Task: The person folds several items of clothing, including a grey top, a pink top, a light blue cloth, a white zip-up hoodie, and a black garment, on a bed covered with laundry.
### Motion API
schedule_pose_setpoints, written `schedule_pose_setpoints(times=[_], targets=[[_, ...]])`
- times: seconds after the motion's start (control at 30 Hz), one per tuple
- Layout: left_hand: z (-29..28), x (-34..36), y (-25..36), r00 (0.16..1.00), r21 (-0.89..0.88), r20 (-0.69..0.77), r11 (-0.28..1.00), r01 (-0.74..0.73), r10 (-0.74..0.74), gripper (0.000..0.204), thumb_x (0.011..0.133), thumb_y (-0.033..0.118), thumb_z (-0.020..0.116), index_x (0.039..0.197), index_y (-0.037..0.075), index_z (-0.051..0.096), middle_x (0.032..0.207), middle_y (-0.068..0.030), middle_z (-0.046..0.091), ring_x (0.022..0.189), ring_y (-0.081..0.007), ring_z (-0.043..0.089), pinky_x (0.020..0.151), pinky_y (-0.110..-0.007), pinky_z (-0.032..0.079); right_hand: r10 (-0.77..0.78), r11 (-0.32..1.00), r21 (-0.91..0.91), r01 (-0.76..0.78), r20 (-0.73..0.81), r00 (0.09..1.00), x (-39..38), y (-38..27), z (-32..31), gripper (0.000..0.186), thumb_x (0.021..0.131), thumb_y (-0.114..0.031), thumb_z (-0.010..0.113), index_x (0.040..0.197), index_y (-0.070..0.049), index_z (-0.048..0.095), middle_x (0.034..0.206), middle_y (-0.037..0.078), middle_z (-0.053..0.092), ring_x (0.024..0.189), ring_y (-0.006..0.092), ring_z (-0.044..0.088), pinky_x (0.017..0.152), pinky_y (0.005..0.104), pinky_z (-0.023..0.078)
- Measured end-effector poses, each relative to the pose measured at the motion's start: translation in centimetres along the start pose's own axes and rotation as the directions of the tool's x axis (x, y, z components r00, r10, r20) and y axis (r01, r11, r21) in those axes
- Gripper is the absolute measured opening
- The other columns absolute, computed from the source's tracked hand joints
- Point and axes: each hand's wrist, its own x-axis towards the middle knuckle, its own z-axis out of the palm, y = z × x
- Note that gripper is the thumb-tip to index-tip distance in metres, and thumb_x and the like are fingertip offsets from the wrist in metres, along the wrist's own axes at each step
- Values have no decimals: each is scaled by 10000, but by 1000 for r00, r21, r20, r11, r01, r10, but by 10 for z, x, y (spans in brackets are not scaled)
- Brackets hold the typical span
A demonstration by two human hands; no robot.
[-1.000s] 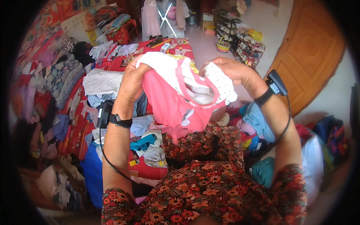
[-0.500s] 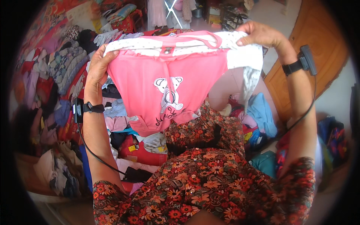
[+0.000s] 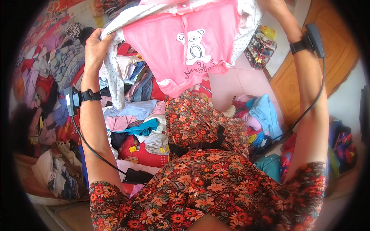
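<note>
The pink top [image 3: 181, 42] with white dotted sleeves hangs spread out, raised above the heap of clothes [image 3: 127, 100]. The left hand [image 3: 96, 46] grips one sleeve; the right hand [image 3: 274, 4] holds the other. Judging by this, folding has not begun.

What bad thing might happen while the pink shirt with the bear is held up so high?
The pink shirt is stretched between the left hand and the right hand, so it hides part of the view ahead. A black cable hangs from the right wrist and could snag on a sleeve or the clothes pile. Loose clothes also lie on the floor, so a step might trip.
</note>
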Motion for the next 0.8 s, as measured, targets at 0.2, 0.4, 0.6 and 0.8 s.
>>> schedule_pose_setpoints(times=[0.2,0.4,0.6,0.8], targets=[[0,-7,-9,978,-409,210,907,104,-18,174,821,113,716,880,45,568,775,-19,604,655,-77,546,592,-222,441,136,916,276,-290,468,873,-25,5,-9,300,924,-275,625,987,15,659,742,37,638,649,110,581,610,301,479],[-13,-18,-17,882,-481,464,814,327,-80,193,845,213,732,908,52,646,800,-8,662,661,-70,596,613,-220,474,216,862,312,-400,489,845,-39,-2,-5,243,919,-234,596,921,4,644,686,107,621,637,172,587,637,345,482],[17,-10,-44,957,-497,157,818,289,-243,178,875,109,629,1004,-7,667,896,-50,693,749,-113,640,666,-259,500,259,961,-48,-273,506,823,-54,-26,7,293,916,-294,560,966,-16,639,917,214,667,904,414,622,790,475,495],[17,20,-32,921,127,-363,987,-102,142,242,840,173,611,1028,34,672,891,-171,679,813,-234,647,783,-339,487,192,972,-183,-145,275,942,-41,-19,18,84,852,-84,491,926,-76,531,974,197,644,914,404,619,777,481,506]])
